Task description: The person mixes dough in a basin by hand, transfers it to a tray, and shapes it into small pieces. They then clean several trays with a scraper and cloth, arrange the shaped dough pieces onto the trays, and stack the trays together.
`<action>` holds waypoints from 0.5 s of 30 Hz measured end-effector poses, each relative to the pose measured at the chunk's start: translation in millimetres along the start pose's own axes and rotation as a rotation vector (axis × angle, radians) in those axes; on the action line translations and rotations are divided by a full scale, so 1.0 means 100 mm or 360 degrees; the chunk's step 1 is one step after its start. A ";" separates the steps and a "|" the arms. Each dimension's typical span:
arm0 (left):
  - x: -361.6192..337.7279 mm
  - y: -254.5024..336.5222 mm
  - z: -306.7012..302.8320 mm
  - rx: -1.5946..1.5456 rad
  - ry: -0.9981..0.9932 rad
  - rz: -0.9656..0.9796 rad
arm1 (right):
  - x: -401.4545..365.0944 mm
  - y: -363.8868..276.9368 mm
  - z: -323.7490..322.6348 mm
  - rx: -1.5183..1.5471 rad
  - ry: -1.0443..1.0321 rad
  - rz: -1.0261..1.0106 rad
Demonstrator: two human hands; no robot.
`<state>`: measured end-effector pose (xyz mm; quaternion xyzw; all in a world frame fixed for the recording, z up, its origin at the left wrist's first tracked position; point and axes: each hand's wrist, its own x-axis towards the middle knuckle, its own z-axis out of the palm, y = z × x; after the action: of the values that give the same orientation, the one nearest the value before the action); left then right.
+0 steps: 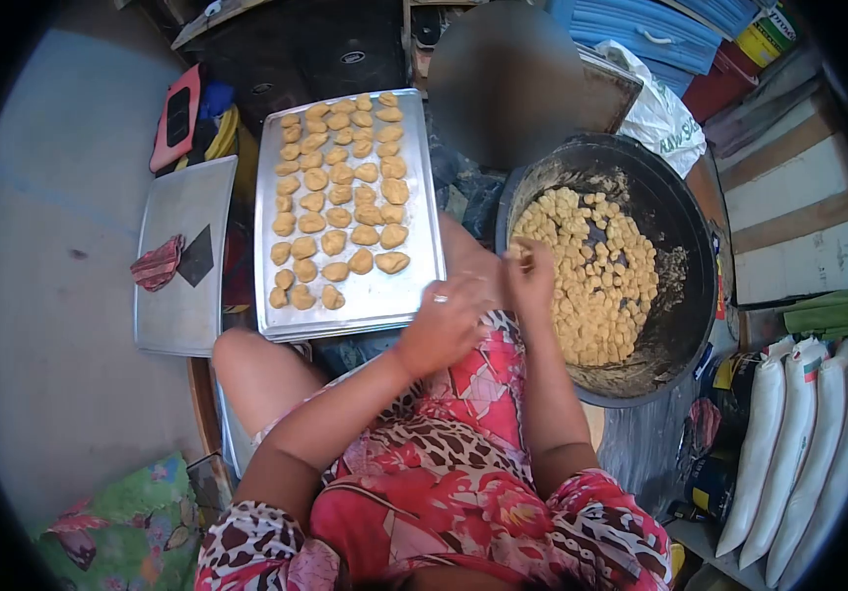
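Observation:
My left hand point(448, 320), with a ring on one finger, is above my lap by the near right corner of a metal baking tray point(414, 288). Its fingers are curled, and what they hold, if anything, is hidden. Several rows of lumpy dough pieces point(334, 241) lie on that tray, with bare metal along its right side. My right hand point(532, 276) is at the left rim of a large black tub point(685, 315), its fingers pinched round a small dough piece point(519, 254). Many small dough lumps point(591, 315) fill the tub's bottom.
To the left, another metal tray point(172, 305) bears a crumpled reddish cloth point(158, 264) and a dark flat piece. Long white filled bags point(798, 433) stand at the lower right. A blurred round patch covers part of the back, near a white plastic bag point(660, 118).

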<state>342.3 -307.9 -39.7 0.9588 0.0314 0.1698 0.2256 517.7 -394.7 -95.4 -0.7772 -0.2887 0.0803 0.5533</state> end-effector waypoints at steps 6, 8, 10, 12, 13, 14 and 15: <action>0.51 0.45 1.08 -0.0194 -0.0238 0.0333 | -0.15 2.40 -0.48 -0.0984 -0.0570 0.0823; 0.49 0.45 1.24 -0.0163 -0.0200 0.0248 | -0.42 2.76 -0.41 -0.0969 -0.0800 0.0804; 0.43 0.40 1.26 -0.0187 -0.0401 0.0236 | -0.51 2.95 -0.41 -0.0894 -0.0939 0.0757; 0.42 0.35 1.28 -0.0240 -0.0367 0.0136 | -0.43 3.09 -0.44 -0.0789 -0.1040 0.0703; 0.44 0.31 1.26 -0.0316 -0.0337 0.0108 | -0.38 3.11 -0.45 -0.0739 -0.1054 0.0660; 0.44 0.29 1.23 -0.0286 -0.0314 0.0088 | -0.30 3.07 -0.48 -0.0700 -0.1082 0.0631; 0.44 0.29 1.21 -0.0310 -0.0343 0.0082 | -0.24 2.83 -0.50 -0.0699 -0.1095 0.0589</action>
<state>424.1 -378.6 -115.0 0.9455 -0.0343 0.0738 0.3153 622.2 -511.5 -338.0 -0.8430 -0.3221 0.3685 0.2232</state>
